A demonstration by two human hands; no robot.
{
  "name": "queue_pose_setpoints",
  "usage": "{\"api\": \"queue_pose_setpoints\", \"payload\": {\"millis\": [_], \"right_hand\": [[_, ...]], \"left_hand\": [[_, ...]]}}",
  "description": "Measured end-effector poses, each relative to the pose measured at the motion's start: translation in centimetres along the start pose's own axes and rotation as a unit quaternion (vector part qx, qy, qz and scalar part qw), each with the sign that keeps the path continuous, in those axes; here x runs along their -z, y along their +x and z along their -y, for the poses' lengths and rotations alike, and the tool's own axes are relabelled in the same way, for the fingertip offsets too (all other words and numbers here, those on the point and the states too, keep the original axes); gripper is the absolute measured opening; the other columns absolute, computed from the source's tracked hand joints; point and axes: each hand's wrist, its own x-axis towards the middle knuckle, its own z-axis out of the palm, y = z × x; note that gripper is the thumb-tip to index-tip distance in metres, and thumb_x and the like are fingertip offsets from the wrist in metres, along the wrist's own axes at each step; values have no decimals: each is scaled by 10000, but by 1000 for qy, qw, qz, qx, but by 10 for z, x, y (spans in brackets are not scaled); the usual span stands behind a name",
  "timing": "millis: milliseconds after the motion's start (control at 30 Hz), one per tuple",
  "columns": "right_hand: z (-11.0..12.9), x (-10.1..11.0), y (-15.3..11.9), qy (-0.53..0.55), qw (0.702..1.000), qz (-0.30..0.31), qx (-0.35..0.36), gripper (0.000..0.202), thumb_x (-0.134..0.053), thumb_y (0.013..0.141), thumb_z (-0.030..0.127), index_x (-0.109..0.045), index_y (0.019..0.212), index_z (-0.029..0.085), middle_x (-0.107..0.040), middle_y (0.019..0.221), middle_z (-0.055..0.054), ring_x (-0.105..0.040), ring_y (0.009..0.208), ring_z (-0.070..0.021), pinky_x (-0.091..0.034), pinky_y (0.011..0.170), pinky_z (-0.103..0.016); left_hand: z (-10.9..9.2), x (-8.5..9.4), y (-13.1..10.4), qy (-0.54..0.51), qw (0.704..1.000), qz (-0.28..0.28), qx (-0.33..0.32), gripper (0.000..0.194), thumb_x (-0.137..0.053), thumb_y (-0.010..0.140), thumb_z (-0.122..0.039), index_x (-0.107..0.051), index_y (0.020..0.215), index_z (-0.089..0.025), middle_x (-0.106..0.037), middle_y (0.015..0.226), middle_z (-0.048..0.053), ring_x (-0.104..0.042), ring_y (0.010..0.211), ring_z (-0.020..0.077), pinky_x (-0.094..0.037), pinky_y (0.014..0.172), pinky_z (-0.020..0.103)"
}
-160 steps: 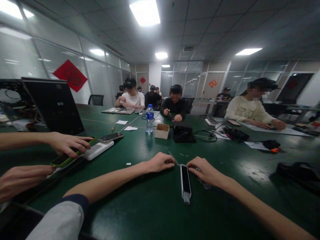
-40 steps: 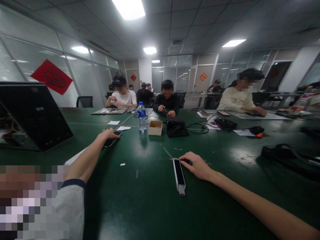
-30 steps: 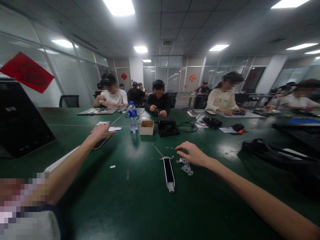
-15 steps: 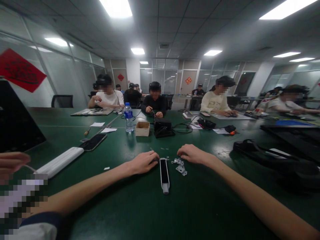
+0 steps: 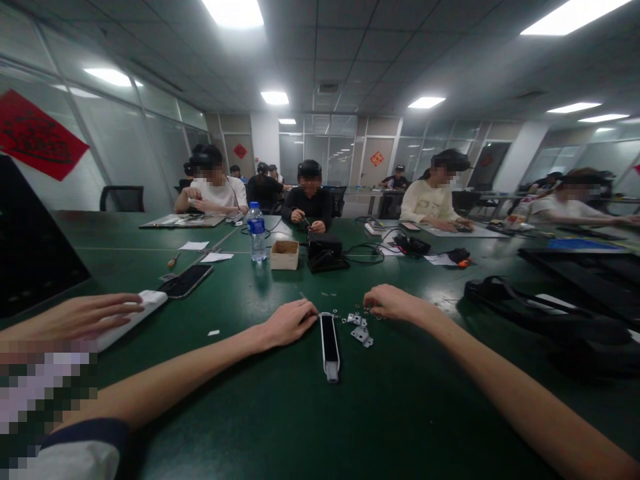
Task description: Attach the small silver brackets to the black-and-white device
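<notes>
A slim white-framed device with a dark face (image 5: 329, 343) lies lengthwise on the green table. My left hand (image 5: 293, 322) rests beside its far left corner, fingers loosely bent and apart from the thumb; whether they touch it I cannot tell. To the right of the device lie several small silver metal brackets (image 5: 361, 333) with holes, in a loose cluster. Tiny rings (image 5: 379, 318) are scattered around them. Over the rings, my right hand (image 5: 389, 302) hovers or rests with fingers bent downward and parted, holding nothing that I can see.
Another person's hand (image 5: 100, 313) reaches over a white power strip (image 5: 155, 300) at left, near a phone (image 5: 187, 281). Farther off stand a water bottle (image 5: 257, 233), an open box (image 5: 285, 257) and a black device (image 5: 326, 253). Black straps (image 5: 505, 300) lie at right.
My right hand has shifted slightly right, and more rings show beside the brackets. My left hand has hardly moved. At left, the other person's hand has reached in over the power strip.
</notes>
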Motion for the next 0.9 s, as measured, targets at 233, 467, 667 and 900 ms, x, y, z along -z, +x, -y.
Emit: {"api": "queue_pose_setpoints", "payload": {"millis": [233,467,667,900], "right_hand": [[-1,-7,7,18,1000,6,-1,200,-584,802,217,-698,966,211,-698,923,-60,-637,845,-200,-444,687,-257],[-7,-14,10,49,999,6,6,151,-576,801,225,-693,898,227,-690,887,-35,-629,800,-179,-439,681,-251],[4,-14,9,-23,999,-37,17,187,-505,839,237,-685,857,187,-652,887,-94,-596,833,-207,-417,671,-263],[26,-13,9,-51,994,-99,-15,199,-438,858,197,-629,835,146,-634,855,-109,-573,789,-202,-409,672,-280]], "left_hand": [[1,-2,-1,4,1000,-4,-2,171,-456,930,-276,-560,1016,-170,-612,963,61,-589,833,168,-467,730,276],[3,-5,-1,13,1000,-12,-5,173,-449,929,-267,-569,1015,-177,-610,955,53,-585,830,165,-467,730,275],[-1,-2,-2,15,1000,-9,0,181,-443,933,-264,-575,1014,-172,-611,963,54,-587,828,164,-468,715,267],[0,-3,-2,15,1000,-9,-4,168,-450,927,-268,-567,1001,-173,-614,947,52,-589,821,163,-469,718,266]]}}
